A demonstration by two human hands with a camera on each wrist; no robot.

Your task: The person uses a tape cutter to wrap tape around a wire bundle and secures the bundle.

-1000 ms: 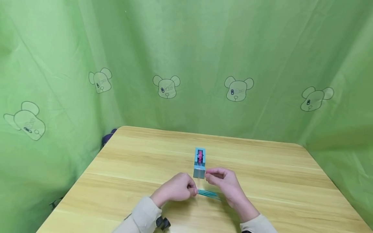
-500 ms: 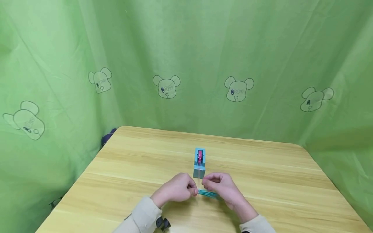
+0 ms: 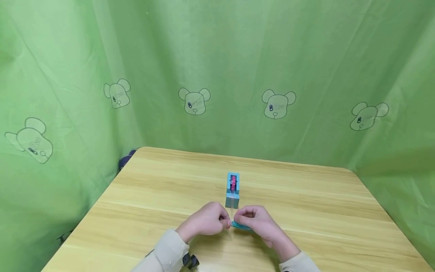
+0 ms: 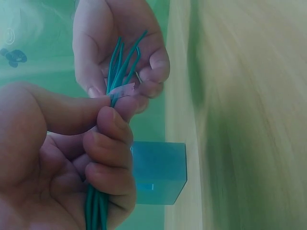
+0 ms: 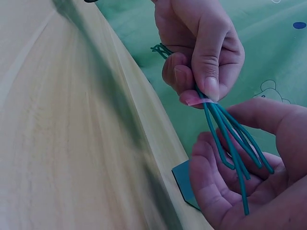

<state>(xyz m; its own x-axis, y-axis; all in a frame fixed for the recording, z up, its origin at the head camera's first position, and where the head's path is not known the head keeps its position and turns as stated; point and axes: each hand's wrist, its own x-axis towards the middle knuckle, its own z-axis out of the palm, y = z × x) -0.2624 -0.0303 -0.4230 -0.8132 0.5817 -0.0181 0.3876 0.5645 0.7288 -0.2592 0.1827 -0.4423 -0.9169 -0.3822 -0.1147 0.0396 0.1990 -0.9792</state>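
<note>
My left hand [image 3: 208,219] pinches a bundle of thin green wires [image 5: 224,132] between thumb and fingers. A short strip of clear pinkish tape [image 5: 199,101] lies across the bundle right at the left thumb tip, its end sticking out. The bundle's other end [image 4: 96,206] shows below the curled left fingers in the left wrist view. My right hand [image 3: 258,222] is cupped about the splayed wire ends, with a gap between its thumb and fingers in the right wrist view. Just beyond both hands stands a blue tape dispenser [image 3: 232,200] with a pink roll [image 3: 233,183].
The light wooden table [image 3: 163,181] spreads around the hands. A green curtain [image 3: 234,56] printed with bear heads hangs behind and at both sides. Something dark purple [image 3: 125,160] shows past the table's left edge. A black device [image 3: 190,260] sits at the left sleeve.
My right hand has come from beside the dispenser down and left to the wire bundle, now covering its right end. The left hand and the dispenser have stayed in place.
</note>
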